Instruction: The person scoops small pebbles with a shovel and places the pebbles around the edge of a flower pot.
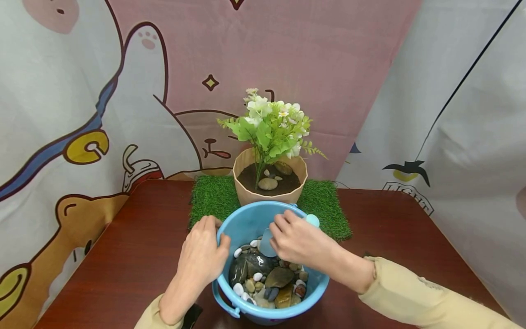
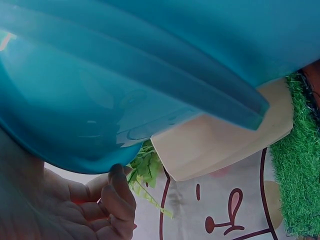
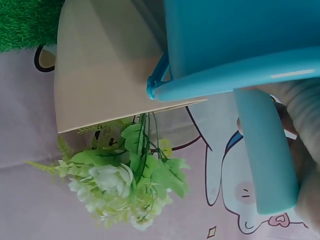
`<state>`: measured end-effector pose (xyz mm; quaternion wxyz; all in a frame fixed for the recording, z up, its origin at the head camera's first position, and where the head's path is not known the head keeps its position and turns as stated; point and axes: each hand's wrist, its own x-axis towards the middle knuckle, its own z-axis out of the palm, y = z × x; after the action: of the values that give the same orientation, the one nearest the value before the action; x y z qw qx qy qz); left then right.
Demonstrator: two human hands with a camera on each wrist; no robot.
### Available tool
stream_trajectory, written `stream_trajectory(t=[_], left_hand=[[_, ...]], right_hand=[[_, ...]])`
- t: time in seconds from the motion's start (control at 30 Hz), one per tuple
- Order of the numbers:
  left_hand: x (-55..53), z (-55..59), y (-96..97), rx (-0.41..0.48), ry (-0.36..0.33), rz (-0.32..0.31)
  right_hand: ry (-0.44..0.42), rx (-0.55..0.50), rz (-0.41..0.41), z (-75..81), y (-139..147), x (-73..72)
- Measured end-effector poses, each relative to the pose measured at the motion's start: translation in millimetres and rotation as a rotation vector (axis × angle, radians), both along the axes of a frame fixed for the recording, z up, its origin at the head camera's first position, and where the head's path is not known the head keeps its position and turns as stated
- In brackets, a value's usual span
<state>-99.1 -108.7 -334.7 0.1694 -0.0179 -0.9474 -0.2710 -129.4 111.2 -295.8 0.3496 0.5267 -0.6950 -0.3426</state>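
A blue bucket stands on the table with stones of several sizes inside, some dark and shiny. My left hand grips its left rim, the thumb at the inner side and the fingers outside. Over the bucket's right side, my right hand holds a light-blue tool, seemingly a small shovel. Its round handle sticks out past the rim in the right wrist view. The tool's pale, flat end points down at the stones; my fingers hide its middle.
Behind the bucket stands a beige flowerpot with white flowers, soil and a few stones. It rests on a green turf mat on the dark red table. A printed cloth hangs behind.
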Motion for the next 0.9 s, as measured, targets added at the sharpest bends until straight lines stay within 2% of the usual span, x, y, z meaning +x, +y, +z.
stream_trajectory(t=[0.27, 0.6, 0.9], left_hand=[[0.3, 0.0, 0.2, -0.001, -0.013, -0.001], [0.3, 0.4, 0.2, -0.001, -0.018, -0.006], [-0.1, 0.2, 0.0, 0.002, -0.012, -0.004]], right_hand=[[0.002, 0.023, -0.034, -0.7, 1.1, 6.2], [-0.055, -0.065, -0.043, -3.0, 9.7, -11.2], [-0.115, -0.08, -0.079, -0.6, 8.6, -13.2]])
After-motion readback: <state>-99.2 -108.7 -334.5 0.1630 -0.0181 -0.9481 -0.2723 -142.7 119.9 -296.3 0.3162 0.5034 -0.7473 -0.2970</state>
